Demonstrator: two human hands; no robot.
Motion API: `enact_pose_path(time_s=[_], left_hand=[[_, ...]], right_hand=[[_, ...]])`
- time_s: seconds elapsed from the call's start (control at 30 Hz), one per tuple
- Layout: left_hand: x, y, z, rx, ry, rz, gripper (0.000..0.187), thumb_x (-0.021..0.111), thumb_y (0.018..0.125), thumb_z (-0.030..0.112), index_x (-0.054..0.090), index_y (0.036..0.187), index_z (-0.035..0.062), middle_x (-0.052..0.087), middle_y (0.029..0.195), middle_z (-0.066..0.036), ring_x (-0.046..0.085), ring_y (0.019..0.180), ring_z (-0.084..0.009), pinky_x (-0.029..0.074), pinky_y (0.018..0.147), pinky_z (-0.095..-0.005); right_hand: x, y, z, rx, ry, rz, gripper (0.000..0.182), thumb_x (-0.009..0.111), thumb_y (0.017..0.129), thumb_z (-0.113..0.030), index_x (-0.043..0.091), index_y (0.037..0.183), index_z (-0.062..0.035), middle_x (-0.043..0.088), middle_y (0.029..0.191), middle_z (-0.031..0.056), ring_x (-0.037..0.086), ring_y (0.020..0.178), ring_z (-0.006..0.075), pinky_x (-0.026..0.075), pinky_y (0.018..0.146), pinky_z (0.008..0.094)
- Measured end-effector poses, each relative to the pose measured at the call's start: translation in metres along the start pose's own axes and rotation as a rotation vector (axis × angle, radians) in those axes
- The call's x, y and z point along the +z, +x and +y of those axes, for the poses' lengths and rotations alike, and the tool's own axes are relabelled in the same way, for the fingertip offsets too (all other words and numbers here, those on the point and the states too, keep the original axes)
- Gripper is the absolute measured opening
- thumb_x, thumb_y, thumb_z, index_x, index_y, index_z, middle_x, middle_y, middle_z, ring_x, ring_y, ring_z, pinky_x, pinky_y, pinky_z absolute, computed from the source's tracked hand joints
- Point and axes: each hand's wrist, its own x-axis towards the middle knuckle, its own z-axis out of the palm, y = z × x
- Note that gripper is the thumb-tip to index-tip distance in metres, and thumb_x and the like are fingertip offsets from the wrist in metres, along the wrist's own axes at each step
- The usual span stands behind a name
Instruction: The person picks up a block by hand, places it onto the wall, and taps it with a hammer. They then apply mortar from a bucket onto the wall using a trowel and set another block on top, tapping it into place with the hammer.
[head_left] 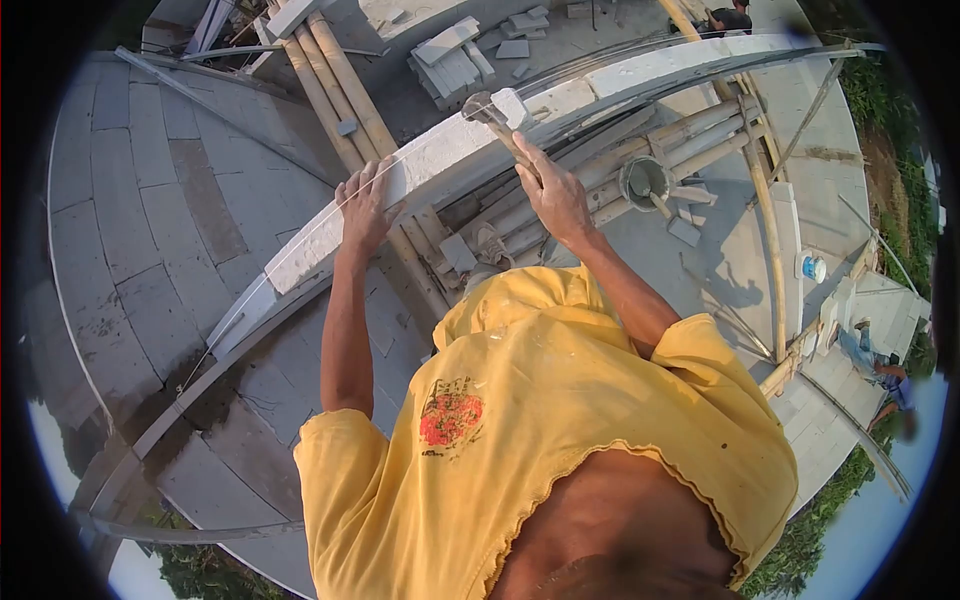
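My left hand (366, 205) lies on the top of a long row of pale blocks (440, 160), its fingers spread over the edge near a thin taut string. My right hand (556, 200) is wrapped round the wooden handle of a tool (487, 108) that looks like a small hammer or trowel. The tool's metal head rests at or just above a short white block piece (510, 108) on the row. Whether it touches the block is hard to tell.
A bucket (645, 182) with a tool in it stands at right on bamboo poles (700, 140). More poles (330, 85) cross at upper left. Stacked blocks (450, 65) lie beyond the wall. Two other people (730, 18) are at the far right. A white tub (814, 268) stands at right.
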Motion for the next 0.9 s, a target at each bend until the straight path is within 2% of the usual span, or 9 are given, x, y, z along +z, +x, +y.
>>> enact_pose_path(time_s=[0.17, 0.23, 0.33, 0.43, 0.53, 0.6, 0.7, 0.8, 0.9], left_hand=[[-0.006, -0.001, -0.001, -0.032, 0.002, -0.012, 0.091, 0.083, 0.083, 0.032, 0.035, 0.16, 0.0206, 0.039, 0.16, -0.008, 0.035, 0.147, -0.0345, 0.021, 0.123, -0.0582], [-0.015, -0.009, -0.016, -0.109, 0.045, 0.019, 0.095, 0.084, 0.081, 0.033, 0.032, 0.161, 0.0266, 0.036, 0.162, -0.006, 0.031, 0.15, -0.0328, 0.02, 0.123, -0.0639], [-0.026, -0.081, -0.073, -0.339, 0.131, -0.012, 0.098, 0.085, 0.08, 0.032, 0.03, 0.161, 0.0335, 0.035, 0.164, -0.004, 0.03, 0.152, -0.0315, 0.022, 0.121, -0.0699], [-0.037, -0.147, -0.14, -0.41, 0.24, -0.062, 0.101, 0.085, 0.08, 0.027, 0.027, 0.162, 0.0332, 0.033, 0.164, -0.003, 0.031, 0.151, -0.0308, 0.026, 0.118, -0.0732], [-0.043, -0.163, -0.173, -0.545, 0.152, -0.098, 0.099, 0.085, 0.08, 0.024, 0.028, 0.161, 0.0323, 0.036, 0.163, -0.005, 0.033, 0.15, -0.0338, 0.033, 0.118, -0.0691], [-0.026, -0.17, -0.19, -0.499, 0.169, -0.01, 0.099, 0.085, 0.08, 0.023, 0.029, 0.161, 0.0303, 0.038, 0.162, -0.006, 0.034, 0.149, -0.035, 0.038, 0.117, -0.0637], [-0.013, -0.173, -0.197, -0.443, 0.179, 0.054, 0.096, 0.084, 0.08, 0.02, 0.032, 0.16, 0.0259, 0.041, 0.16, -0.008, 0.036, 0.148, -0.0373, 0.04, 0.12, -0.0534], [-0.021, -0.174, -0.19, -0.437, 0.178, 0.038, 0.094, 0.084, 0.08, 0.017, 0.033, 0.159, 0.0201, 0.042, 0.159, -0.012, 0.037, 0.146, -0.0403, 0.036, 0.121, -0.0513], [-0.025, -0.168, -0.188, -0.413, 0.115, 0.02, 0.096, 0.085, 0.078, 0.015, 0.033, 0.159, 0.0161, 0.041, 0.159, -0.015, 0.035, 0.147, -0.0425, 0.034, 0.122, -0.0514]], right_hand=[[0.007, -0.003, 0.013, -0.026, 0.033, -0.019, 0.055, 0.063, 0.102, -0.025, 0.045, 0.154, -0.0267, 0.07, 0.116, 0.0242, 0.066, 0.106, 0.0469, 0.054, 0.084, 0.0496], [-0.005, 0.011, 0.0, -0.074, 0.047, -0.015, 0.056, 0.063, 0.102, -0.026, 0.045, 0.154, -0.0266, 0.07, 0.117, 0.0247, 0.065, 0.107, 0.0476, 0.054, 0.086, 0.0491], [-0.006, 0.01, -0.03, -0.142, 0.049, -0.016, 0.051, 0.057, 0.104, -0.028, 0.045, 0.154, -0.0224, 0.072, 0.116, 0.0225, 0.067, 0.108, 0.0445, 0.054, 0.089, 0.0498], [0.014, 0.02, -0.061, -0.332, 0.091, -0.027, 0.051, 0.056, 0.105, -0.029, 0.045, 0.154, -0.0219, 0.072, 0.117, 0.0228, 0.068, 0.106, 0.0446, 0.055, 0.087, 0.0496], [0.051, 0.023, -0.09, -0.473, 0.099, -0.07, 0.05, 0.057, 0.106, -0.029, 0.046, 0.154, -0.0207, 0.071, 0.118, 0.0229, 0.069, 0.104, 0.0439, 0.055, 0.085, 0.0474], [0.084, 0.023, -0.093, -0.488, 0.059, -0.116, 0.049, 0.058, 0.106, -0.028, 0.048, 0.153, -0.0185, 0.07, 0.121, 0.0222, 0.07, 0.106, 0.0421, 0.055, 0.086, 0.0433], [0.105, 0.035, -0.095, -0.352, -0.223, -0.414, 0.051, 0.06, 0.105, -0.026, 0.047, 0.153, -0.0186, 0.071, 0.119, 0.0204, 0.071, 0.102, 0.0416, 0.056, 0.08, 0.0425], [0.098, 0.027, -0.078, -0.391, 0.125, -0.292, 0.056, 0.057, 0.104, -0.037, 0.043, 0.155, -0.0173, 0.064, 0.077, 0.0134, 0.068, 0.072, 0.0299, 0.052, 0.069, 0.0435], [0.061, -0.006, -0.032, 0.074, 0.517, -0.232, 0.061, 0.059, 0.105, -0.04, 0.041, 0.155, -0.0109, 0.06, 0.074, 0.0049, 0.059, 0.061, 0.0153, 0.048, 0.059, 0.0327]])
